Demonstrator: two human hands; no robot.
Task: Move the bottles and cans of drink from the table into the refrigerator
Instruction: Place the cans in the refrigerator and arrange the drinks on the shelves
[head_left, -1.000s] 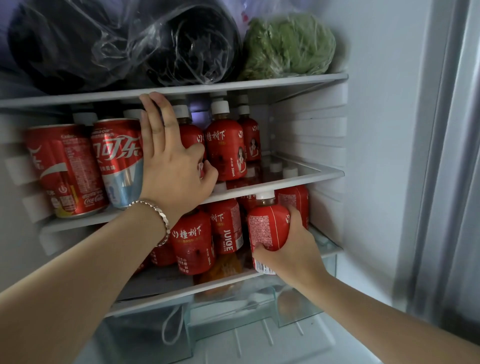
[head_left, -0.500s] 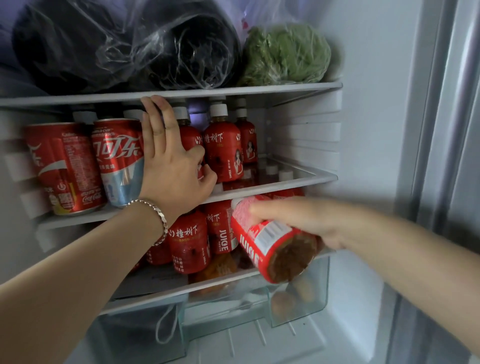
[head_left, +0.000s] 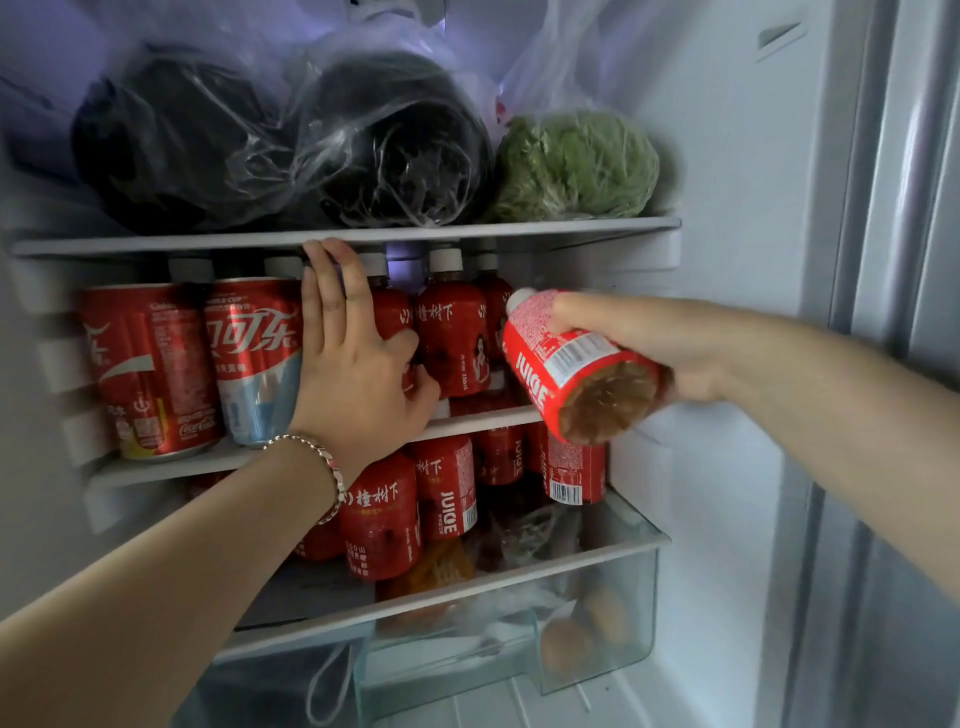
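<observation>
Right now I'm watching the R hand (head_left: 649, 348) holding a juice bottle (head_left: 566, 374) in the air just in front of the right end of the middle shelf (head_left: 483, 418) of the refrigerator (head_left: 727, 312). Its fingers are wrapping the upper body. The bottle is tilting w/ cap up-left and base toward the cam, not touching the shelf. L hand (head_left: 353, 364) is sitting on that same shelf, index & thumb curling round a standing bottle (head_left: 389, 317) just beside the cola can (head_left: 254, 358). Its other fingers are lying straight up, tips near the top shelf (head_left: 519, 228) rim. As I'm judging it, the step in hand is seating the held bottle to the right of the row of bottles (head_left: 452, 338). To do it well I'm thinking: be turning it upright before going in, since headroom under the top shelf is looking tight for the cap. Then be landing the base flat and sliding it back, not dropping it. L hand should be bracing the row so nothing's toppling, as the neighbours are standing close. I'm not seeing how deep the free spot goes, b/c R hand & bottle are blocking it.
</observation>
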